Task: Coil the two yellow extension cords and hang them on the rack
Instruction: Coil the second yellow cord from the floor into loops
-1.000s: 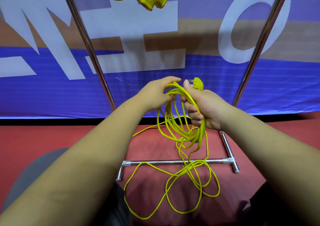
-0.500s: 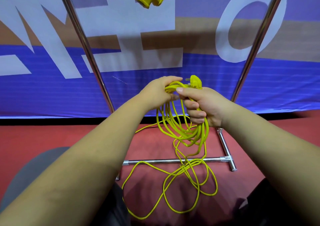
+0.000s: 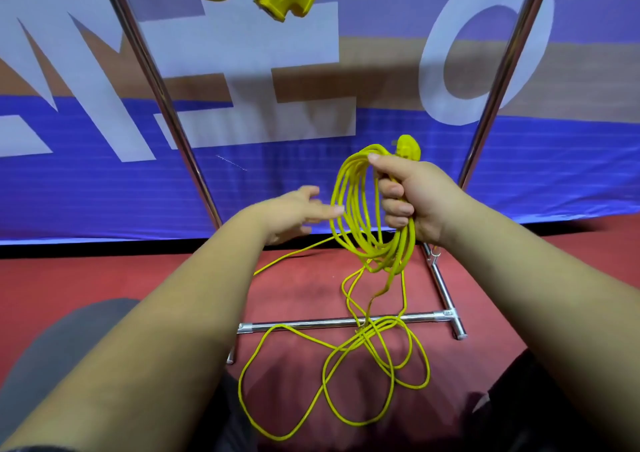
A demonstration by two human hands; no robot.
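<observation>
Now left hand [image 3: 294, 214] has released cord [image 3: 381, 259], fingers [image 3: 329, 211] spread; right hand [image 3: 415, 192] still grips.

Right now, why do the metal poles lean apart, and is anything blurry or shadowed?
Head view: the wide lens likely splays the rack poles outward; the left hand looks slightly smeared, the right hand and coiled cord crisper; soft shadows darken the red floor beneath the cord.

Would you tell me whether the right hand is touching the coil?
Touching: the head view shows the right hand gripping the coil, fingers curled round its strands.
</observation>
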